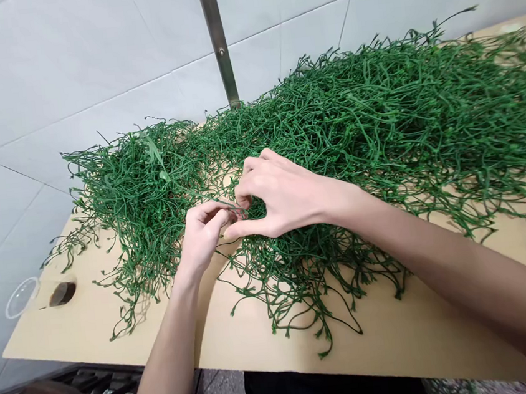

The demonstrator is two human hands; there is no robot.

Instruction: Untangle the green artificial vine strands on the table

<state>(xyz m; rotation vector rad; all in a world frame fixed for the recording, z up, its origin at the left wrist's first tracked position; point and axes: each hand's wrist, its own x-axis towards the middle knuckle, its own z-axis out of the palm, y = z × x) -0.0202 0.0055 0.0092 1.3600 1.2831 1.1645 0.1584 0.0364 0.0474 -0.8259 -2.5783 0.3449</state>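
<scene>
Thin, curly green stems [349,119] with small forked tips, plastic-looking, lie in a tangled heap across the table. My left hand [204,231] is closed in a pinch on a green stem [227,204], thumb against the bent forefinger, in front of the gap between the left and right parts of the heap. Just right of it, my right hand [285,191] arches over the stems with thumb and curled fingers apart. Its fingertips come close to the left hand's; whether they touch the pinched stem, I cannot tell. A small pinkish spot shows between the hands.
The tan table board [241,343] has a round hole [63,294] near its left end, with a clear plastic lid [22,297] beside it. A metal post [219,45] stands against the tiled wall [87,46]. A black plastic crate [86,391] sits below left.
</scene>
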